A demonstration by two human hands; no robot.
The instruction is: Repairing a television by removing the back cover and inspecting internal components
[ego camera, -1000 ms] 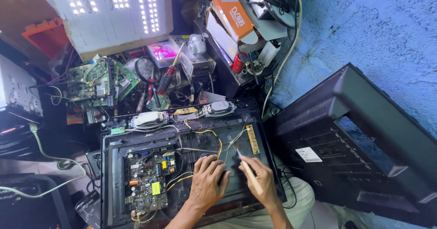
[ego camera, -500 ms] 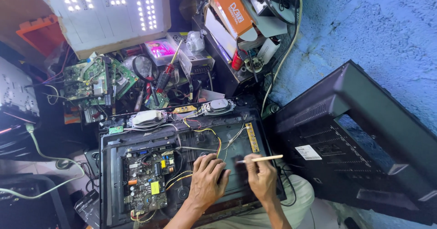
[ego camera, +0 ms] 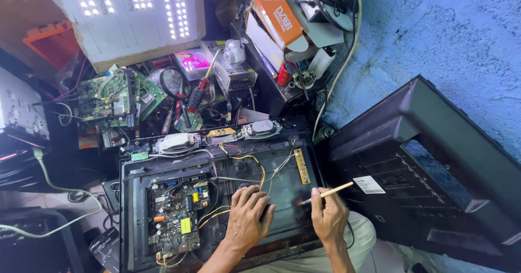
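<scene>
An opened flat television chassis (ego camera: 135, 208) lies face down in front of me, with a circuit board (ego camera: 176, 218) at its left and coloured wires across the middle. My left hand (ego camera: 247, 216) rests palm down on the dark panel near the middle, fingers spread, holding nothing. My right hand (ego camera: 328, 218) is closed around a thin wooden-handled brush (ego camera: 328, 192) that points left and down toward the panel beside a narrow yellow strip board (ego camera: 301, 166).
The removed black back cover (ego camera: 434, 164) leans at the right against a blue wall. Two speakers (ego camera: 176, 141) sit at the chassis top edge. Behind are green circuit boards (ego camera: 111, 96), a red-handled screwdriver (ego camera: 201, 91), a white LED panel (ego camera: 127, 12) and stacked boxes.
My right hand has turned the brush from upright over the panel to lying sideways with its handle out to the right. My left hand stayed put.
</scene>
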